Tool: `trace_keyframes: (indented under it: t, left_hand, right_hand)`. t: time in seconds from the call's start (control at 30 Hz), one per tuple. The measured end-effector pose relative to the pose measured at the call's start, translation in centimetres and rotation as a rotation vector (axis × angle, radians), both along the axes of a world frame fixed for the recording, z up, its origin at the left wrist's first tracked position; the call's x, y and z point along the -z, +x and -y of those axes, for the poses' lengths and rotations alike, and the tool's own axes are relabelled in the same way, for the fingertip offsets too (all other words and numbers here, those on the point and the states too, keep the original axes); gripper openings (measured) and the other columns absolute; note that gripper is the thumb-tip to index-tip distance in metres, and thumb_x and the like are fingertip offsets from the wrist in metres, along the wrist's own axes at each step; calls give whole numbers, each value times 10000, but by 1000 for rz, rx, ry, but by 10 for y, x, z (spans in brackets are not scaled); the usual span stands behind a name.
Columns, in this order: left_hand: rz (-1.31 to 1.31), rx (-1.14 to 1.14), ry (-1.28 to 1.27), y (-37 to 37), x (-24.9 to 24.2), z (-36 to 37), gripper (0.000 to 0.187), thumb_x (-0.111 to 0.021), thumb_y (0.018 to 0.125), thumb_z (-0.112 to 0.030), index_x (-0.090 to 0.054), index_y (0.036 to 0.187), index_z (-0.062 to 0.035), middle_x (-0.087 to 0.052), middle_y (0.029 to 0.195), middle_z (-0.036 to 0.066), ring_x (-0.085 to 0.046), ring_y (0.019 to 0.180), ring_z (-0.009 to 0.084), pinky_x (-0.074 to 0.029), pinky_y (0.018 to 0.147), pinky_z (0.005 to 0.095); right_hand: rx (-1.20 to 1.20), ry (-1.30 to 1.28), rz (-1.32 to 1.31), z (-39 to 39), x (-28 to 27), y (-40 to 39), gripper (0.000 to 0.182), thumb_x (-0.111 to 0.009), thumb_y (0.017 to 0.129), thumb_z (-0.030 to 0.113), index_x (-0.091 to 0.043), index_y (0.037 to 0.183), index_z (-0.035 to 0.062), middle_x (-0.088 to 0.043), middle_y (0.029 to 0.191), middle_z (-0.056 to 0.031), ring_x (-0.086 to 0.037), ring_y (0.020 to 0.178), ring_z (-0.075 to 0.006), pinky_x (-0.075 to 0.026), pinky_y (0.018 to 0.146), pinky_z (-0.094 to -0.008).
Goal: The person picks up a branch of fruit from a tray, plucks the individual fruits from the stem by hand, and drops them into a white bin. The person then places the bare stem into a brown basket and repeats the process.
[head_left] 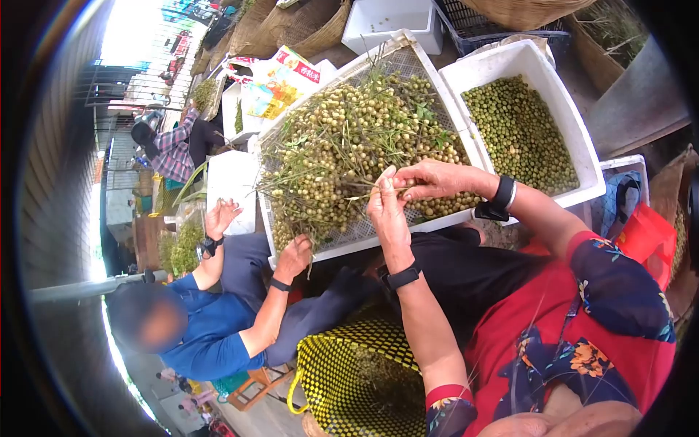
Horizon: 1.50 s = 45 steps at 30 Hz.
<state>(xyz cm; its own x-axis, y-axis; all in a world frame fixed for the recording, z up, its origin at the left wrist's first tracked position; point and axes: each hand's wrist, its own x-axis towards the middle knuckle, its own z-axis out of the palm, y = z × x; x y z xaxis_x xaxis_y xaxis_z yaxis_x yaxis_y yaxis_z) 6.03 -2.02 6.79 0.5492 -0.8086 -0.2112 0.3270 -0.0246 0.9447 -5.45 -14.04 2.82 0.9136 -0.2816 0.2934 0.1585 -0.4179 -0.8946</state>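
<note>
My left hand [389,213] and my right hand [429,180] meet over the front edge of a white mesh tray [357,251]. Their fingers are pinched together around a thin stem [364,191]. A large heap of pale round fruits on stems [328,135] covers the tray beneath them. To the right of the tray, a white box [591,175] holds loose green round fruits [517,131]. Both wrists carry black bands.
A co-worker in blue [211,328] sits at the left, one hand at the tray's corner. A yellow and black woven basket [357,386] stands below my left forearm. Behind are a white bin [389,22], a printed bag [280,84] and wicker baskets [291,29].
</note>
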Motion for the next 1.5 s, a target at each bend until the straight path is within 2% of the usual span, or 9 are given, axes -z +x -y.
trace_keyframes:
  t: [0.1, 0.27, 0.77, 0.83, 0.93, 1.07, 1.17, 1.33, 1.5]
  left_hand:
    - [830, 87, 116, -1, 7, -7, 362, -408, 1041, -291, -621, 1175, -31, -645, 1014, 63, -604, 844, 119, -486, 682, 240]
    - [389, 76, 120, -40, 0, -15, 390, -382, 1045, -309, -621, 1023, -2, -655, 960, 66, -645, 772, 153, -519, 689, 278]
    - [694, -67, 261, -84, -41, -20, 417, -353, 1041, -295, -570, 997, 58, -650, 987, 190, -669, 933, 264, -555, 846, 355]
    - [829, -73, 352, -84, -60, -20, 420, -346, 1039, -284, -581, 998, 61, -650, 989, 201, -668, 929, 277, -559, 835, 360]
    - [1033, -84, 502, -80, -82, -25, 425, -336, 1037, -268, -598, 1000, 65, -651, 991, 218, -668, 923, 297, -565, 819, 368]
    - [491, -96, 251, -49, -45, -22, 501, -332, 1044, -321, -571, 1016, 118, -639, 1031, 266, -654, 976, 324, -557, 883, 387]
    - [110, -171, 110, -49, -25, -21, 401, -415, 1033, -318, -575, 1159, 27, -613, 1147, 192, -624, 1056, 331, -512, 939, 430]
    - [-20, -216, 50, -37, 16, -15, 321, -427, 1020, -292, -553, 1100, -8, -585, 1090, 117, -622, 990, 284, -508, 879, 367]
    - [33, -305, -31, -47, 13, -3, 348, -403, 1030, -330, -543, 1084, -15, -565, 1045, 89, -620, 988, 261, -498, 887, 365]
  right_hand:
    - [34, -156, 0, -2, 27, 7, 344, -615, 919, 316, -602, 1130, 43, -621, 855, -143, -608, 772, -347, -472, 646, -424]
    - [166, -259, 121, -6, 44, -1, 204, -622, 847, 229, -553, 883, 40, -536, 805, -123, -578, 789, -372, -458, 644, -453]
    - [451, -239, 226, -15, 36, 3, 217, -658, 826, 175, -479, 783, 61, -518, 783, -109, -588, 763, -336, -480, 594, -421]
    - [276, -531, -188, -19, 32, 6, 219, -453, 941, 109, -610, 835, 0, -620, 854, -84, -636, 819, -186, -520, 780, -256]
    - [303, -480, -219, -8, 52, 3, 225, -454, 926, 128, -615, 892, -25, -617, 862, -95, -623, 835, -204, -490, 824, -277]
    - [421, -340, -133, 5, 62, -10, 201, -630, 829, 249, -579, 903, 70, -565, 821, -130, -617, 793, -355, -497, 643, -471]
    - [460, -503, -152, 3, 63, -11, 181, -645, 821, 232, -603, 853, 59, -538, 762, -132, -633, 820, -345, -494, 629, -485]
    - [534, -264, -110, 15, 12, -88, 125, -577, 855, 190, -602, 840, 69, -572, 798, -125, -624, 836, -338, -495, 693, -470]
    - [921, -339, -534, 60, 105, -182, 130, -640, 799, 160, -558, 803, 58, -601, 814, -139, -613, 834, -337, -490, 714, -444]
